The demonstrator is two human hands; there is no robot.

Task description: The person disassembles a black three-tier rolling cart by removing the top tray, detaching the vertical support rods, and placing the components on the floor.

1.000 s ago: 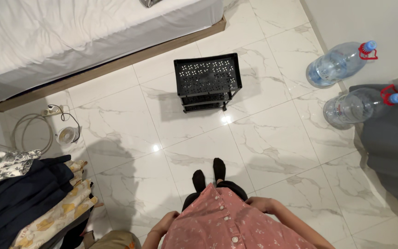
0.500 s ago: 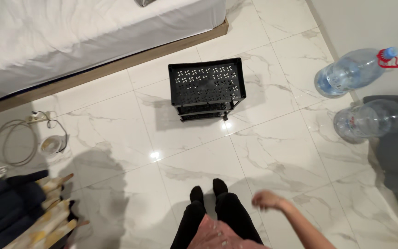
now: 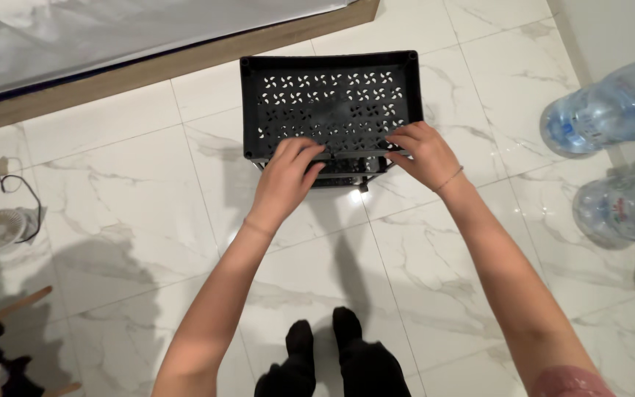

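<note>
Head view: the black perforated rack [image 3: 330, 103] is gripped along its near long edge by 2 curled hands, left hand [image 3: 286, 179] and right hand [image 3: 419, 153], equally near.

The tiered rack [image 3: 330, 103] is showing matt black perforated plastic. The floor tiles [image 3: 119, 191] are gleaming as glossy white marble, and the water jugs [image 3: 611, 110] are looking like clear, smooth plastic.

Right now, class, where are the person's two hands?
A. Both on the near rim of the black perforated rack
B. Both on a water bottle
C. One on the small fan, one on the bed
A: the left hand and right hand both grip the near edge of the black perforated rack.
</note>
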